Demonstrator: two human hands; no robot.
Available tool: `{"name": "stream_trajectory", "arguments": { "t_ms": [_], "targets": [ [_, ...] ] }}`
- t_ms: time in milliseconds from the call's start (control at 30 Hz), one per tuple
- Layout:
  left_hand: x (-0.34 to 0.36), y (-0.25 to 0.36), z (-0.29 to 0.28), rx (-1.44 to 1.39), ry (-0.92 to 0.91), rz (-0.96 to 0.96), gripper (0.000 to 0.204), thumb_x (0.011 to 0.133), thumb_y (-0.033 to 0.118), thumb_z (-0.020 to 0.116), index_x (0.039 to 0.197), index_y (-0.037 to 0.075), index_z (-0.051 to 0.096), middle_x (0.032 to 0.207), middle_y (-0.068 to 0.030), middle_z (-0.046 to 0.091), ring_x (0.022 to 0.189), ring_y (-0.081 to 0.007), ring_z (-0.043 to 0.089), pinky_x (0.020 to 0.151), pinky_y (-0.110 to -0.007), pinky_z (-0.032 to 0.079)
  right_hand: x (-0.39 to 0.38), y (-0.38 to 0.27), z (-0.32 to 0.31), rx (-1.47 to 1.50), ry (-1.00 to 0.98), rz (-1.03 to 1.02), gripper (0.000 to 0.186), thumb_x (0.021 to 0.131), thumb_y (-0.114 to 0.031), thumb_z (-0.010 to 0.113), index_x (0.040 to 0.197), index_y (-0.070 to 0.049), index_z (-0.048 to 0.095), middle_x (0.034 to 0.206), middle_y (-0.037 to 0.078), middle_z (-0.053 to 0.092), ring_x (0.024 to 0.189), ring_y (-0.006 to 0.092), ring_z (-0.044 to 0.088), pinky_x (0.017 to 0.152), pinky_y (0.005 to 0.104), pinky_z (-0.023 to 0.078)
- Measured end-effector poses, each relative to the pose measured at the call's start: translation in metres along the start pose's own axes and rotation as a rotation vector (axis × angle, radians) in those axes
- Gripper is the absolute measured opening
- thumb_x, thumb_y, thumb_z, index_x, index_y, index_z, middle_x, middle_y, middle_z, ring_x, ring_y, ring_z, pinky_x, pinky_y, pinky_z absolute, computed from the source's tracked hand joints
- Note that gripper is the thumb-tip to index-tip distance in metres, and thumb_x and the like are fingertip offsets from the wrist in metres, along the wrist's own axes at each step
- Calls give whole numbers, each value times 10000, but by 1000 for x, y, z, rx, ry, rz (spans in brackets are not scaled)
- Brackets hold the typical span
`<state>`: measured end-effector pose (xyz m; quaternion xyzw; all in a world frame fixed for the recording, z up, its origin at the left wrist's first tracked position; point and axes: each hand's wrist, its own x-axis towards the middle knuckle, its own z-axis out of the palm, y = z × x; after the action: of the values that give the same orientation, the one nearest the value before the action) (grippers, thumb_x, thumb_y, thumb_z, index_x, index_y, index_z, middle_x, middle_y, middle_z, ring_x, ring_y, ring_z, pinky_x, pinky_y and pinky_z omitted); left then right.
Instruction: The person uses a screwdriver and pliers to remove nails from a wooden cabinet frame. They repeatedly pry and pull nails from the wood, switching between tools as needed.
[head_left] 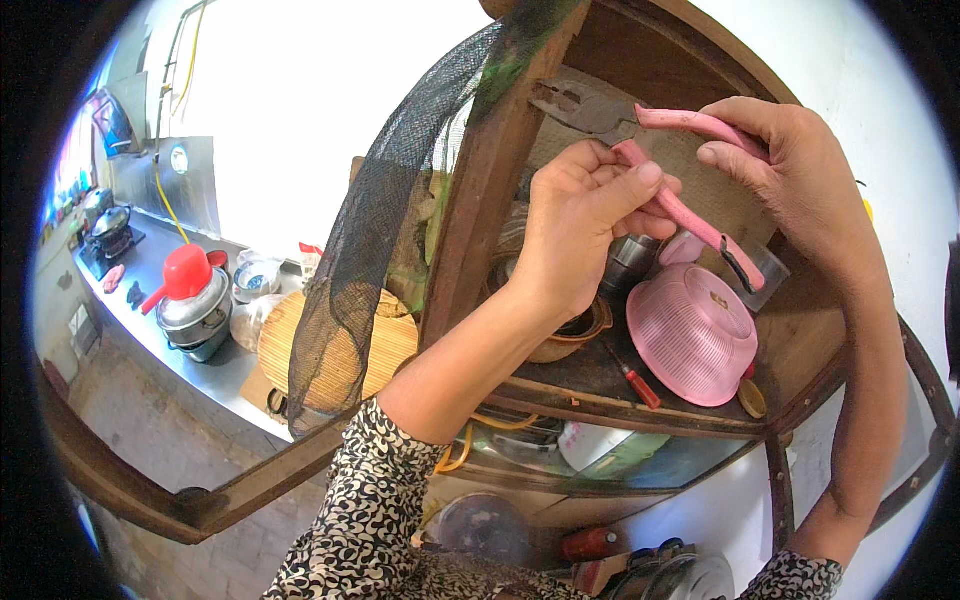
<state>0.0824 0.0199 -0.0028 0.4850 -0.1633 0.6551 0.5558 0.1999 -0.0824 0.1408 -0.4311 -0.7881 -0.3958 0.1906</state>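
Note:
Pink-handled pliers (pixel 690 215) are held up at a wooden cupboard frame (pixel 478 200), their metal jaws against the post near the top. My left hand (pixel 585 225) grips the lower pink handle. My right hand (pixel 790 165) holds the upper handle from the right. A strip of dark mesh netting (pixel 365 240) hangs loose from the frame's top, down to the left of the post.
Inside the cupboard sit a pink plastic colander (pixel 695 335), a red-handled screwdriver (pixel 632 378), steel cups (pixel 630 260) and bowls. On the steel counter (pixel 215 375) at left stand a pot with a red funnel (pixel 190 290), a round wooden board (pixel 340 345) and a gas stove (pixel 110 235).

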Motion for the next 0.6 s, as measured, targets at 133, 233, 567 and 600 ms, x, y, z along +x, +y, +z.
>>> {"name": "stream_trajectory", "arguments": {
  "t_ms": [133, 233, 567, 600],
  "targets": [
    [2, 0, 3, -59, -18, 20, 175, 977, 129, 611, 1077, -14, 592, 1001, -152, 701, 857, -191, 705, 731, -289, 618, -2, -14, -19, -155, -64, -59, 444, 792, -256, 766, 1171, -49, 664, 913, 172, 671, 802, 313, 655, 743, 381, 507],
    [2, 0, 5, -73, 8, 50, 173, 975, 128, 615, 1072, -13, 592, 997, -154, 701, 845, -185, 705, 727, -280, 616, -22, -34, -18, -374, -115, -88, 739, 717, -242, 821, 1364, -32, 531, 1079, 163, 644, 916, 298, 643, 825, 380, 503],
    [3, -8, 14, -134, 78, 66, 186, 962, 102, 630, 1068, -37, 568, 976, -161, 692, 796, -172, 699, 693, -260, 602, -34, -25, 33, -823, 305, -153, 491, 839, -150, 597, 1290, 38, 555, 948, 111, 586, 862, 250, 613, 749, 369, 470],
    [3, -8, 15, -165, 81, 66, 185, 958, 87, 632, 1062, -48, 561, 964, -160, 689, 786, -165, 693, 677, -257, 598, -32, -25, 35, -838, 309, -139, 474, 843, -154, 588, 1278, 32, 563, 932, 101, 582, 844, 241, 612, 729, 359, 468]
  ]
}}
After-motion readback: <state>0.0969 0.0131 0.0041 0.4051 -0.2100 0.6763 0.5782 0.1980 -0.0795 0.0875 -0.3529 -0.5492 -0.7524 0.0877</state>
